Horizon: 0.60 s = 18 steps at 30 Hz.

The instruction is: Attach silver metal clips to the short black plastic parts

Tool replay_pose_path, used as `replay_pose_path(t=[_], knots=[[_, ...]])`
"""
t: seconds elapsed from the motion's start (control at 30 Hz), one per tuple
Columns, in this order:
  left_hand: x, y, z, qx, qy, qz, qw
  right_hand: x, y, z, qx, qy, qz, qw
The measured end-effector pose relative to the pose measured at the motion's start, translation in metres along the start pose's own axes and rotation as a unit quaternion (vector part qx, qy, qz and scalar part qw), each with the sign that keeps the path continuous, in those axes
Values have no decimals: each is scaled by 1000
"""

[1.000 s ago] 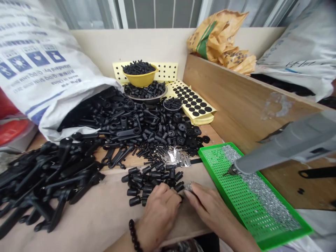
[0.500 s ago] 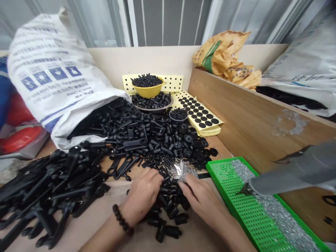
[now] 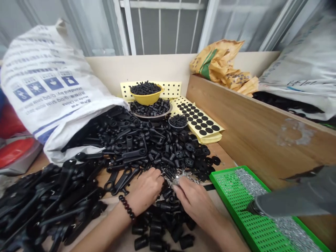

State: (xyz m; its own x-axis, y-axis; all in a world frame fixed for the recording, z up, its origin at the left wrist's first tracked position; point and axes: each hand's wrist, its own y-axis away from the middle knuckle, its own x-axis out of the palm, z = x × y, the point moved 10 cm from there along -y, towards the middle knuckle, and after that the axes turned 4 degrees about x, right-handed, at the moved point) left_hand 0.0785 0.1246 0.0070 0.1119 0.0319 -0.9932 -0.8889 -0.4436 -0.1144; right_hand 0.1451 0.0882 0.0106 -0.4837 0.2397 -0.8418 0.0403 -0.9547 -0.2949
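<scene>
My left hand [image 3: 148, 189], with a beaded bracelet [image 3: 126, 207] at its wrist, is closed at the near edge of a small heap of black screws and silvery pieces [image 3: 183, 175]. Its fingertips point away from me, so what they hold, if anything, is hidden. Just to the right, my right hand [image 3: 195, 201] has thumb and forefinger pinched together beside the silvery pieces. Something pale shows at those fingertips, too small to name. Below and between both hands lie short black cylindrical plastic parts [image 3: 156, 227] in a loose pile.
Long black handle-like parts [image 3: 60, 203] cover the left. More spill from a white sack [image 3: 57, 80]. Behind stand a yellow bowl [image 3: 147, 99] of black pieces and black-dot sticker sheets [image 3: 210, 138]. At right are a green tray [image 3: 228, 196] of small metal pieces, a grey power tool [image 3: 294, 199] and a wooden board [image 3: 249, 129].
The camera view has shifted, so the table sits lower in the picture. A black part that showed between my hands is no longer visible there. Both hands now reach closer to the silvery heap.
</scene>
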Motion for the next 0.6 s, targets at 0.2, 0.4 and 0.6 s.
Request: replay_pose_path(t=[0.2,0.4,0.6], knots=[[-23,1,-5,-18,156,-62,986,10,-2,8,-26,-8,24,999],[-29,-5,36,-90,147,-107,979,-6,-4,-6,11,-60,-42,997],[-10,-24,65,-130,83,-101,983,-4,-3,-13,38,-99,-46,993]])
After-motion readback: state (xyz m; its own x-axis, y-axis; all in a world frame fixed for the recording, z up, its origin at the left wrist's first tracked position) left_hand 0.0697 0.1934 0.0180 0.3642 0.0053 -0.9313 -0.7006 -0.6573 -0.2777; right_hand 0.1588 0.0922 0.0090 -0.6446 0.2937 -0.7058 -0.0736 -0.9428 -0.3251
